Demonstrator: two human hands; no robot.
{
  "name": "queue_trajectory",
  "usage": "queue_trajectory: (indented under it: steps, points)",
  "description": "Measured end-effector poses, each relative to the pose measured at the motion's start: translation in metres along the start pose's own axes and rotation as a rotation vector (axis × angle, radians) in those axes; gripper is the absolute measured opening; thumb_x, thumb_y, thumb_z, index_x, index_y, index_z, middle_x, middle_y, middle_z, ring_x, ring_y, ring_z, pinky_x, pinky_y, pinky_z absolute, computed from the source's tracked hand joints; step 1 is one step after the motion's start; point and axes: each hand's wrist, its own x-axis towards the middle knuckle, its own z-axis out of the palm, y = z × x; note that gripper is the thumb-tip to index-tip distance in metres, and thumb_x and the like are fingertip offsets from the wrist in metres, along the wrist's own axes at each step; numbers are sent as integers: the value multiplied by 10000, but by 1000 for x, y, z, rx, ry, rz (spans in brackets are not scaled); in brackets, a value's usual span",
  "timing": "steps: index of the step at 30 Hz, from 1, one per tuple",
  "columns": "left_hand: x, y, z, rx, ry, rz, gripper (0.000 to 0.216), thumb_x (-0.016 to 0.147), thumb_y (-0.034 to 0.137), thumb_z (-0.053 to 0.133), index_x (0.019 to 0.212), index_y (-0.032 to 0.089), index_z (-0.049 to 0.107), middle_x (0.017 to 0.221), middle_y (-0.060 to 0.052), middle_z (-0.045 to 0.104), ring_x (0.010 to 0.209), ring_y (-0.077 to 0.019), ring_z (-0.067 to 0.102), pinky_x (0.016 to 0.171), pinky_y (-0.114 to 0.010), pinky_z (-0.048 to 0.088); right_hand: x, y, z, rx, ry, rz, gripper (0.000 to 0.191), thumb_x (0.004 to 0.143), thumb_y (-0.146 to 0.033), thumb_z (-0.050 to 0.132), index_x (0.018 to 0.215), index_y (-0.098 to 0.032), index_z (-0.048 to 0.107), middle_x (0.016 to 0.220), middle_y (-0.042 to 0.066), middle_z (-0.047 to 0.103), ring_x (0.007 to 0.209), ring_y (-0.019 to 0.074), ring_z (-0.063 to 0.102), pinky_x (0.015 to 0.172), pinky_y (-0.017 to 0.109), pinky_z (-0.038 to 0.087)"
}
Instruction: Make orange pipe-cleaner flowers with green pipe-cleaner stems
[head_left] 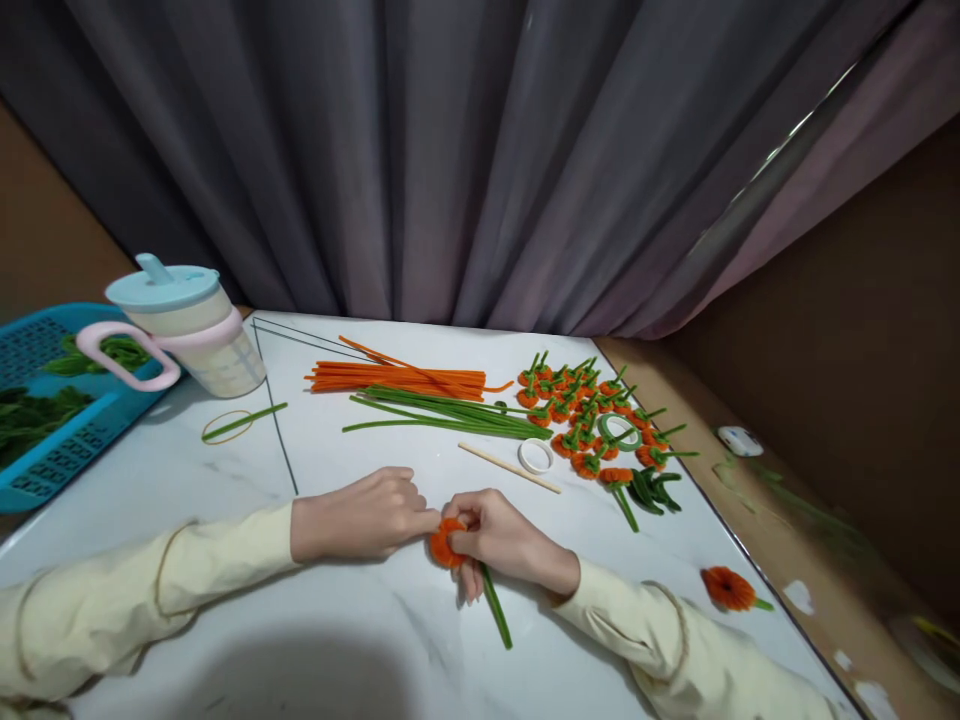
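My left hand (360, 515) and my right hand (501, 538) meet at the middle of the white table (337, 620). Both are closed on a small orange pipe-cleaner flower (445, 543) with a green stem (495, 605) that trails toward me under the right hand. The left fingers pinch the orange head from the left, and the right fingers wrap around it from the right.
Behind the hands lie a bundle of orange pipe cleaners (397, 379), green pipe cleaners (450, 413), a wooden stick (510, 467), two tape rolls (535, 455), and a pile of finished orange flowers (585, 410). One flower (729, 588) lies at right. A lidded cup (187, 325) and a blue basket (52, 400) stand at left.
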Motion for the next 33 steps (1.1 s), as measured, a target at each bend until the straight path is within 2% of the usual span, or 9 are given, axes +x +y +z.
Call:
queue_trajectory:
  steps: [4,8,17,27,29,33]
  points:
    - [-5,-4,23,158,254,61,207,797,20,378,699,182,464,573,1,536,490,-146,417,529,-295,286,-1,2,2,29,59,5,117,599,-150,423,705,-169,470,364,-64,545,310,133,558,284,164,411]
    - [-6,-9,29,202,356,94,219,848,52,352,724,187,472,554,11,518,485,-140,414,517,-286,292,-2,-1,5,25,96,20,121,590,-150,408,693,-171,469,349,-67,540,302,122,551,287,146,397]
    - [-10,-17,27,264,377,117,200,888,106,394,741,176,511,541,26,504,479,-124,414,499,-278,302,-2,-3,8,29,147,41,58,617,-162,447,668,-168,474,349,-67,538,312,116,550,297,151,406]
    - [-8,-20,23,269,397,99,185,887,119,384,751,187,491,526,37,491,463,-121,403,504,-271,293,-1,-3,6,57,142,24,44,634,-170,467,677,-173,475,378,-74,538,326,121,558,319,171,420]
    - [-9,-20,21,265,385,87,177,874,105,385,748,188,477,528,36,494,457,-123,397,504,-274,288,-2,-4,5,-18,164,-6,38,655,-164,458,680,-177,483,380,-78,529,319,112,543,321,168,405]
    - [-10,-21,17,231,358,66,194,829,55,369,714,188,450,531,32,503,447,-126,384,512,-281,280,-7,-10,2,-312,253,-111,96,678,-137,442,683,-173,532,422,-77,533,295,66,484,310,140,329]
